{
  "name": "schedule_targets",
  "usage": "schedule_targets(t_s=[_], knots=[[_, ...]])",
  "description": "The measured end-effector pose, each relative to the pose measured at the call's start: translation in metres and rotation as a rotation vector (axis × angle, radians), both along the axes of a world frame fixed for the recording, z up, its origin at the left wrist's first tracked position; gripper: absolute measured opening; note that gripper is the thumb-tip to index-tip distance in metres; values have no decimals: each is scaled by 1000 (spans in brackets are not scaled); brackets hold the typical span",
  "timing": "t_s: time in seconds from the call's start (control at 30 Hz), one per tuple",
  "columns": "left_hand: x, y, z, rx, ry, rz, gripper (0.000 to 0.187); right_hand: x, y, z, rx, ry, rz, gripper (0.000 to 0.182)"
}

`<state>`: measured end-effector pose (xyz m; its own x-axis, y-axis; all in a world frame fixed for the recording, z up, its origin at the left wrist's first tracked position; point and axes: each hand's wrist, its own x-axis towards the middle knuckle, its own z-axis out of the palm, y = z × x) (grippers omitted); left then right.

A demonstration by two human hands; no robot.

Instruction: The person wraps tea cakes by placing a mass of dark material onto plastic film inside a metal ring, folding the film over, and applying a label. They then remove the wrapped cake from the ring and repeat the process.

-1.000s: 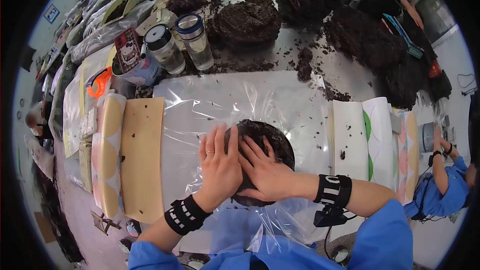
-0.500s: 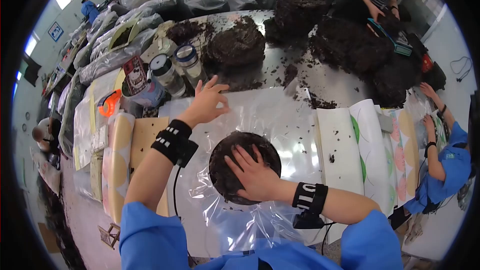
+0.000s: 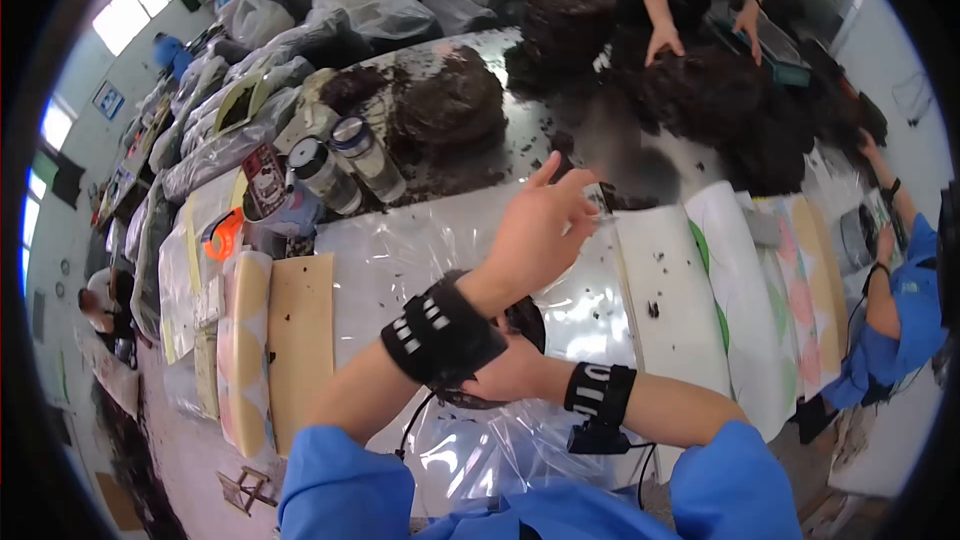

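My right hand [image 3: 512, 370] rests on a round, dark brown mass [image 3: 528, 322] of crumbly material, its thumb stretched out. My left forearm crosses above and hides most of the right hand's fingers and much of the mass. Clear plastic film [image 3: 490, 450] lies about the mass on the table. Stretched forward over the film's far side, my left hand [image 3: 540, 232] has its fingers apart and slightly bent; I see nothing held in it. Beyond its fingertips are dark crumbs and a blurred dark patch [image 3: 640, 165].
Two lidded clear jars [image 3: 368, 160] stand at the back left, near an orange tape dispenser [image 3: 222, 235]. Dark lumps [image 3: 450, 100] lie behind. A co-worker's hands [image 3: 665, 43] touch a dark pile [image 3: 705, 95]. White sheets [image 3: 665, 290] lie right; another person in blue works beyond.
My left hand has swung right and forward, its forearm now crossing over my right hand. The right hand stays on the dark mass. The co-worker at the back has moved left, onto the dark pile.
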<state>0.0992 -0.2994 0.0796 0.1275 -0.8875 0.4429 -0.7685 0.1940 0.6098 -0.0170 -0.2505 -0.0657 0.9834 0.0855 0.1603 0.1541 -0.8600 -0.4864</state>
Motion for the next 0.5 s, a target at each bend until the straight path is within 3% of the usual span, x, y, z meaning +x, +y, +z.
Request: schedule_targets(t_s=[0.03, 0.07, 0.2, 0.23, 0.3, 0.33, 0.37, 0.4, 0.47, 0.5], knots=[[-2, 13, 6, -65, 8, 37, 73, -2, -3, 14, 267, 169, -77, 90], [3, 32, 10, -92, 10, 94, 77, 4, -5, 31, 21, 218, 13, 91], [-12, 169, 29, 116, -13, 190, 97, 3, -4, 22, -31, 53, -15, 93], [-37, 206, 28, 234, 29, 159, 115, 4, -4, 20, -65, 39, -11, 92], [-102, 260, 1, 464, -98, 221, 135, 4, -4, 19, -109, 29, -9, 92], [-130, 284, -31, 515, -209, 272, 131, 4, -4, 20, -117, 30, -9, 92], [-151, 299, -54, 496, -231, 430, 86, 4, -4, 21, -124, 32, -15, 92], [-150, 310, -60, 509, -217, 434, 86, 4, -3, 20, -121, 15, -28, 93], [-137, 319, -55, 383, -460, 454, 26, 4, -4, 23, -166, 27, -32, 92], [-144, 319, -35, 297, -435, 565, 5, 3, -4, 24, -185, 24, -30, 93]])
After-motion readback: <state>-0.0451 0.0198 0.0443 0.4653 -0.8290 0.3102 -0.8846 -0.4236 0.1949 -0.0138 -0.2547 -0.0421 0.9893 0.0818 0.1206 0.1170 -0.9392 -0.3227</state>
